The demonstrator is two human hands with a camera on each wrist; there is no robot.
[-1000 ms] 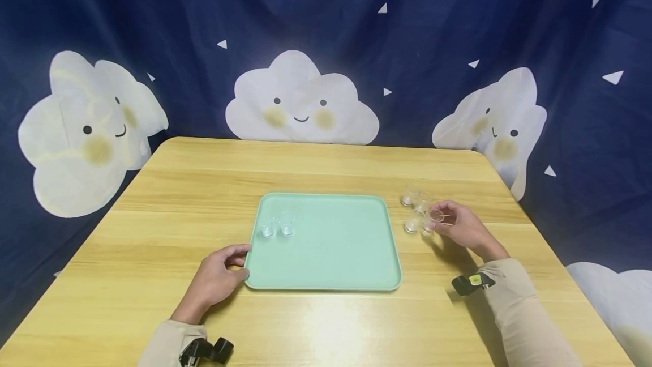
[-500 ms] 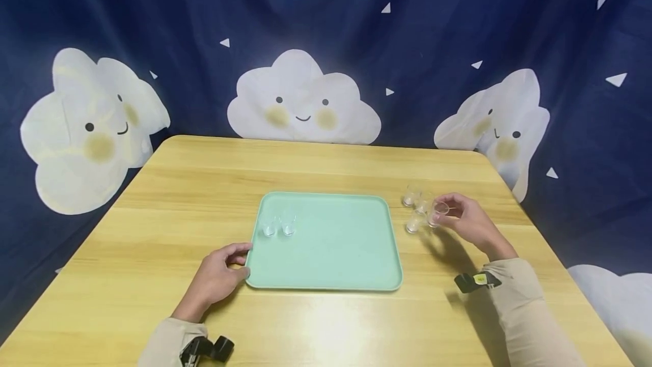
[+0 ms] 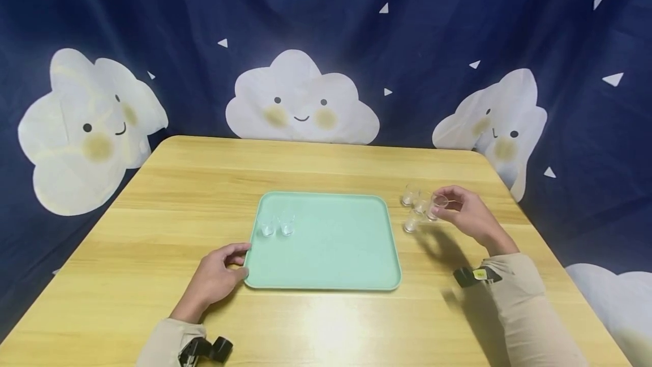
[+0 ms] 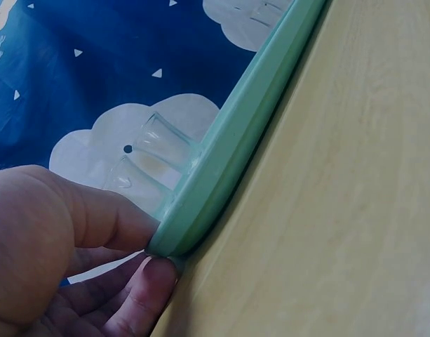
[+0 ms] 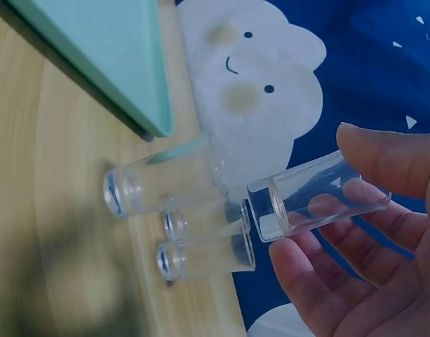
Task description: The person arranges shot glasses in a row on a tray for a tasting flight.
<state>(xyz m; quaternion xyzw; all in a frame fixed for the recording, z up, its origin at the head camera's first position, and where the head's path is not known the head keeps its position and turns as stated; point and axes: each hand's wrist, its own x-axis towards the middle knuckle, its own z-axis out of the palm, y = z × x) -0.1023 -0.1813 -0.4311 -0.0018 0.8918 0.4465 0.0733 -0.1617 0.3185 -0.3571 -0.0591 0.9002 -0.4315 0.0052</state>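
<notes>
My right hand [image 3: 471, 217] grips a small clear shot glass [image 3: 437, 207] between thumb and fingers. In the right wrist view the glass lies tilted, its thick base toward the table, and appears lifted off it. Close beside it stand three more shot glasses [image 5: 162, 179] in a cluster on the table. My left hand [image 3: 216, 276] holds the left edge of a mint-green tray [image 3: 336, 242] with thumb and fingertips, near the front corner, as the left wrist view shows. Two upright shot glasses [image 3: 287, 225] stand side by side near the tray's left edge.
The tray lies flat on a light wood table [image 3: 326, 321]. A dark blue curtain [image 3: 326, 27] with clouds and triangles hangs behind the table's far edge. The clustered glasses stand just right of the tray.
My right hand has lifted one shot glass from the cluster and shifted slightly up and away. My left hand and the tray stay in place.
</notes>
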